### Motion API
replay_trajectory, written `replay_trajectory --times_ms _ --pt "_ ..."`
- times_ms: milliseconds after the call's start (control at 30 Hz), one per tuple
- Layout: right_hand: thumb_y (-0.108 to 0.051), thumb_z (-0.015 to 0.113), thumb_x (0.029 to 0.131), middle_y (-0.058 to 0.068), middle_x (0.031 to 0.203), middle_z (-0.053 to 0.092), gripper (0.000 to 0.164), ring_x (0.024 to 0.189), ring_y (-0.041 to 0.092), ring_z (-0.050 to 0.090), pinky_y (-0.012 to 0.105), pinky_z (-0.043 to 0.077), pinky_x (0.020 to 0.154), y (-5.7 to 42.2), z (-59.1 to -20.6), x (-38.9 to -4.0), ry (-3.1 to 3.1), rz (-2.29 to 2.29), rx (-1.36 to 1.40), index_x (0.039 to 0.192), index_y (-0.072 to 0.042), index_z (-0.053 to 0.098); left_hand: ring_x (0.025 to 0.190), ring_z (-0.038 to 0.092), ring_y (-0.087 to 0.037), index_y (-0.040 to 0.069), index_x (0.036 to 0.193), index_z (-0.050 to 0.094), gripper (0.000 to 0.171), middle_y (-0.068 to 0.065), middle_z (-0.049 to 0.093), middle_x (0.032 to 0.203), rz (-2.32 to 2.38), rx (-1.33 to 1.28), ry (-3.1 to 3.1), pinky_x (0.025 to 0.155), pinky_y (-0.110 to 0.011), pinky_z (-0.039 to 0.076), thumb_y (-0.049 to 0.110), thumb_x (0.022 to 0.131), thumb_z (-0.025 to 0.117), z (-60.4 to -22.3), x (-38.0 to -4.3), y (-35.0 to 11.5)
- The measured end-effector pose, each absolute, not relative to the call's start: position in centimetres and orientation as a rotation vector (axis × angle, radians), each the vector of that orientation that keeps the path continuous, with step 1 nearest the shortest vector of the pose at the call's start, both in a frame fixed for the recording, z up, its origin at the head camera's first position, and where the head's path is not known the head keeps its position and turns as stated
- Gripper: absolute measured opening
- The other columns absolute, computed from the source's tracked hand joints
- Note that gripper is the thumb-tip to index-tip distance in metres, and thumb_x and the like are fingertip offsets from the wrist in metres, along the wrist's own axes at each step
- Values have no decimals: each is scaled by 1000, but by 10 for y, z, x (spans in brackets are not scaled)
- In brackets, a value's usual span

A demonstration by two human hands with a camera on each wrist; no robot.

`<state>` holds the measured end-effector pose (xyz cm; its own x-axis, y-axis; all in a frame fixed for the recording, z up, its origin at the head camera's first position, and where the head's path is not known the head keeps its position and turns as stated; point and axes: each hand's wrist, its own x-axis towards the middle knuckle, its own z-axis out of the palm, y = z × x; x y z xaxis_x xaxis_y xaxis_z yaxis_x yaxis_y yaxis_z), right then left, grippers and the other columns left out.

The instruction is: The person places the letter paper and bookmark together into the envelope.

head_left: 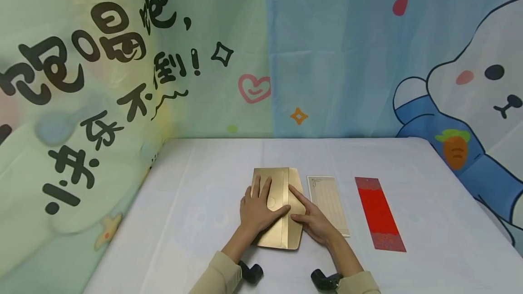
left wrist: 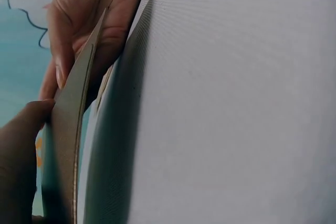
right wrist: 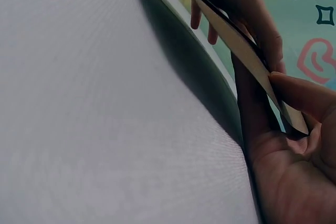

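Two hands are on one gold envelope [head_left: 274, 237], which I see remotely at the middle of the white table [head_left: 196, 239]. I have the left hand [head_left: 257, 212] across its top, fingers straight and spread; the right hand [head_left: 318, 225] grips its right edge, thumb on the upper face. The thumbs lie near each other. Rightward lie a pale card [head_left: 327, 196], then a red strip [head_left: 380, 212].
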<state>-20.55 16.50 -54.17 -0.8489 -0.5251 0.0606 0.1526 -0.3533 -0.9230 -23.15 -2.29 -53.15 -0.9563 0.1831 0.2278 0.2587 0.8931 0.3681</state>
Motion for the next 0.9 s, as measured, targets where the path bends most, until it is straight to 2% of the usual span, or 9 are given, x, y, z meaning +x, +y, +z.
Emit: replay_trajectory --times_ms 167,267,367,567,667,900 --pt "14 45 88 19 151 7 80 122 31 44 45 41 91 165 -542 -205 1440 -2244 -486 150 -24 11 124 35 -46 25 148 22 91 -10 18 152 -661 -371 -2828 78 -53 45 73 74 47 -533 -233 -24" --pt "15 43 87 17 152 5 80 123 31 42 44 41 91 165 -542 -206 1436 -2247 -505 150 -22 10 124 34 -46 27 148 21 90 -8 17 152 -711 -357 -2823 73 -54 47 71 75 48 -533 -232 -24" --pt "16 44 86 17 152 6 80 124 30 41 43 41 91 164 -542 -206 1464 -2261 -497 150 -19 11 125 34 -44 28 148 22 88 -6 17 152 -739 -338 -2819 72 -54 46 69 75 48 -532 -231 -24" --pt "8 52 88 17 151 13 70 125 23 40 35 43 90 161 -540 -207 1617 -2265 -395 148 -11 21 125 36 -36 26 147 25 85 -6 19 151 -711 -339 -2796 72 -50 47 67 77 48 -530 -231 -26" --pt "7 53 87 14 151 12 70 121 25 44 36 44 88 160 -540 -208 1654 -2247 -374 147 -12 23 124 37 -34 25 147 26 85 -6 20 151 -684 -349 -2798 72 -49 47 66 76 49 -530 -230 -26" --pt "8 52 88 16 151 8 73 112 30 53 42 46 85 160 -540 -207 1631 -2222 -386 149 -17 19 118 43 -37 27 147 26 88 -7 21 151 -585 -358 -2807 74 -47 46 68 74 50 -529 -230 -26"
